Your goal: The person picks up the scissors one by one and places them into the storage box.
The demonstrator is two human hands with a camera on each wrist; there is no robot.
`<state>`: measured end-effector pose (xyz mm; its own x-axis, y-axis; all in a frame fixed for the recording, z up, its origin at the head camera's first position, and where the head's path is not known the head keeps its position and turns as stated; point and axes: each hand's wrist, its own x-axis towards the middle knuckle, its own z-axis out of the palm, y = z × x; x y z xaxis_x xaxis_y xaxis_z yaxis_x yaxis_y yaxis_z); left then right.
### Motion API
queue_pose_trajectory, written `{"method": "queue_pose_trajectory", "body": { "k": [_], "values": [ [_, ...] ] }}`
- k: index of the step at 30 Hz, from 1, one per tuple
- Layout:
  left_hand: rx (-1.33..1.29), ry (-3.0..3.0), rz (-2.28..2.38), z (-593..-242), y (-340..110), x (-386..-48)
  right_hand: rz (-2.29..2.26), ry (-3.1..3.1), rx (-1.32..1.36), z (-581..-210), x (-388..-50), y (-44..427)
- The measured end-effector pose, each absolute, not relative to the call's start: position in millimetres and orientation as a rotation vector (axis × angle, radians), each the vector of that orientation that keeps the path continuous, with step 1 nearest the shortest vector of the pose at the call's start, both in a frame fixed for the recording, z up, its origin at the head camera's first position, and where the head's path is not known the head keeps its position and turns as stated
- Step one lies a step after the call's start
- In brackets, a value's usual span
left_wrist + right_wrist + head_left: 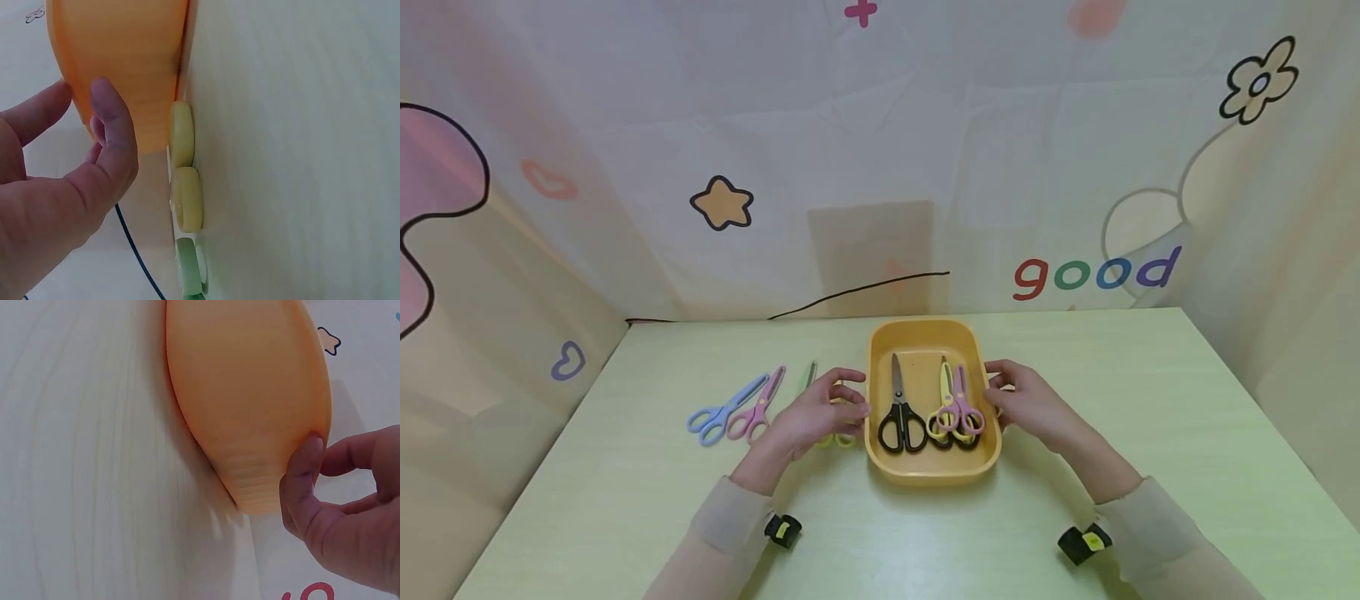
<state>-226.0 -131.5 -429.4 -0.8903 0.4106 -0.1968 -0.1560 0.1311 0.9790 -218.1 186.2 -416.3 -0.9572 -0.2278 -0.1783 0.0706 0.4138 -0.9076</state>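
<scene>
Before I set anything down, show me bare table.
Bare: the table right of the right hand, the near strip between the sleeves, and left of the blue scissors. Crowded: from the blue scissors to the tray, with pink scissors and the left hand; inside the tray's near right, handles overlap.

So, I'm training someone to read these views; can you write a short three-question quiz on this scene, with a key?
1. Which is nearer the blue scissors: A) left hand; B) right hand?
2. True or false: inside the orange tray, pink scissors overlap yellow scissors.
3. Fill in: in the head view, the grey-bladed scissors at the tray's left have ____ handles.

Key: 1. A; 2. true; 3. black.
</scene>
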Motion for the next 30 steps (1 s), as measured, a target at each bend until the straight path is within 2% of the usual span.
{"method": "queue_pose_trajectory", "body": {
  "k": [14, 20, 30],
  "values": [
    [0.393, 2.400, 1.563, -428, -136, -216, -1.603, 2.309, -0.152, -413, -216, 190],
    [0.498, 2.590, 1.358, -430, -138, -212, -1.605, 2.302, -0.153, -413, -216, 190],
    [0.514, 2.787, 0.948, -430, -138, -208, -1.593, 2.314, -0.143, -415, -218, 191]
  ]
}}
